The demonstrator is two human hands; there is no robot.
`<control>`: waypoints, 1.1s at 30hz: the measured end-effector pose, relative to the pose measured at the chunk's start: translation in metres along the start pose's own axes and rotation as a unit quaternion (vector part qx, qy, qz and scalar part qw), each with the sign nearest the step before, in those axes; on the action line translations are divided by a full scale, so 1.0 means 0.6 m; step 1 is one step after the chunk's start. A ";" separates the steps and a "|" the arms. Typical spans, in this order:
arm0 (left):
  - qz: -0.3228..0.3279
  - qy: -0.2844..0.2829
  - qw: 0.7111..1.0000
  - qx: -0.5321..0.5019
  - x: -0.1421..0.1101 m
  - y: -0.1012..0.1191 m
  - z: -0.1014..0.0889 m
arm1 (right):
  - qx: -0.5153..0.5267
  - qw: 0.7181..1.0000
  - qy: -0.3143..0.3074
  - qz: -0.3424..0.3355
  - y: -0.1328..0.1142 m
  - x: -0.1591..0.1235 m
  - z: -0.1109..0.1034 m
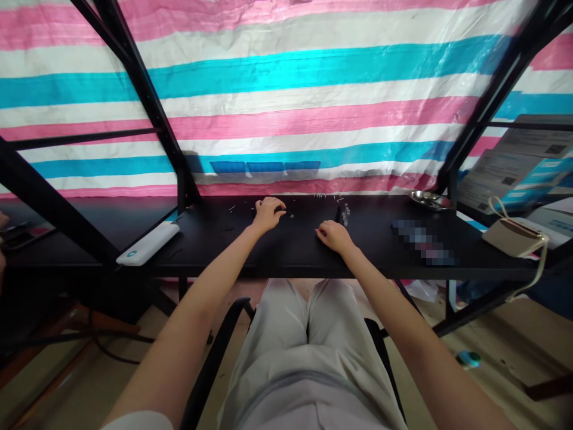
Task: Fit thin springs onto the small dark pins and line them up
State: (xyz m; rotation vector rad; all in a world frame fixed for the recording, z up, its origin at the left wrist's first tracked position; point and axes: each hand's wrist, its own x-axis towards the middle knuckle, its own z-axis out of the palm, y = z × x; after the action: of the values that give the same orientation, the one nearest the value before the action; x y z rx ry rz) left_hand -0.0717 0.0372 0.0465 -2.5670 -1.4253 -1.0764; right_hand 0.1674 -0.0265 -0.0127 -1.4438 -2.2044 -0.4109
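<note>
My left hand (pixel 268 215) is over the back part of the black table (pixel 286 251), its fingers curled down. A slim black stick, like a pen, shows beside its fingertips, with a clear tip (pixel 290 215); most of it is hidden under the hand. Resting on the table further right and nearer me is my right hand (pixel 335 235), its fingers curled in; what they hold, if anything, is hidden. Just behind it are a short black piece (pixel 338 214) and a small cluster of clear pieces (pixel 345 215). Several thin pale bits (pixel 326 196) lie along the back edge.
At the left of the table lies a white oblong device (pixel 150 243). To the right are a shiny metal dish (pixel 430 200), a blurred-out flat object (pixel 423 242) and a beige pouch (pixel 514 236) with a strap. Black frame posts (pixel 147 89) flank the striped sheet (pixel 313 83).
</note>
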 end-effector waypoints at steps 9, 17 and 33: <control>-0.062 0.096 0.978 -0.176 -0.053 0.069 0.080 | 0.007 0.999 0.039 -0.016 0.003 -0.001 0.004; -0.046 0.086 0.970 -0.222 -0.066 0.068 0.088 | 0.035 0.996 0.072 -0.034 0.003 -0.003 0.002; -0.058 0.033 0.966 -0.248 -0.070 0.075 0.082 | 0.058 0.992 0.079 -0.074 -0.002 -0.001 -0.007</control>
State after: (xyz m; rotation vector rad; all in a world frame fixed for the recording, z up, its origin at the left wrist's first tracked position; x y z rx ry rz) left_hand -0.0248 -0.0046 -0.0016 -2.7430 -1.4566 -1.7143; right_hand 0.1677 -0.0295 -0.0096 -1.1524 -2.1758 -0.4225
